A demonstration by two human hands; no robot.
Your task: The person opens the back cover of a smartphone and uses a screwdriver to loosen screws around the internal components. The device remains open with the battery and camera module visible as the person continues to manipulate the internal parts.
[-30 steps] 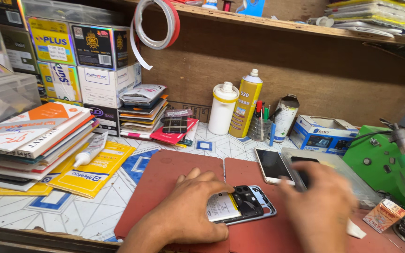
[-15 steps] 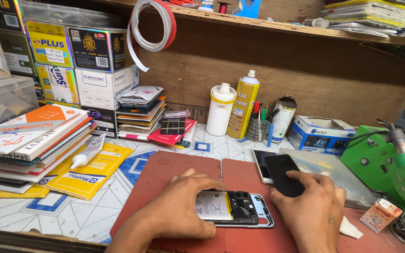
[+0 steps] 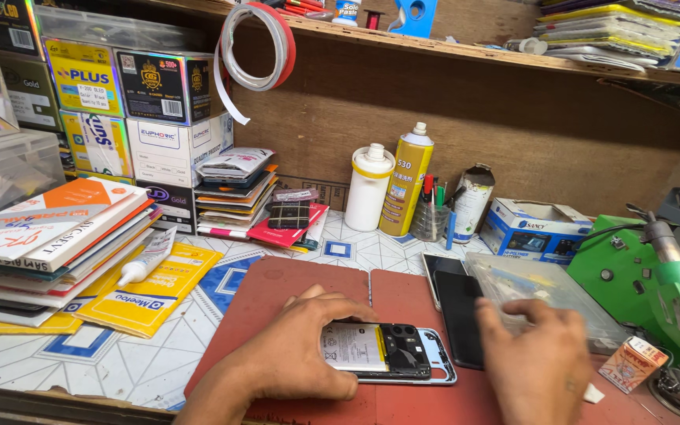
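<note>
red mat (image 3: 277,299) bears opened phone (image 3: 387,352) under left hand (image 3: 293,358); right hand (image 3: 541,366) grasps clear box (image 3: 545,295).

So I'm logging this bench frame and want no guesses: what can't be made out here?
- Opened phone, head view: its left end is hidden under the left hand.
- Black panel: its lower right is covered by the right hand, so the grip is unclear.
- Clear plastic case: contents blurred by motion.
- Green tool: cut off by the right edge.
- Small orange box: too small to identify.
</note>
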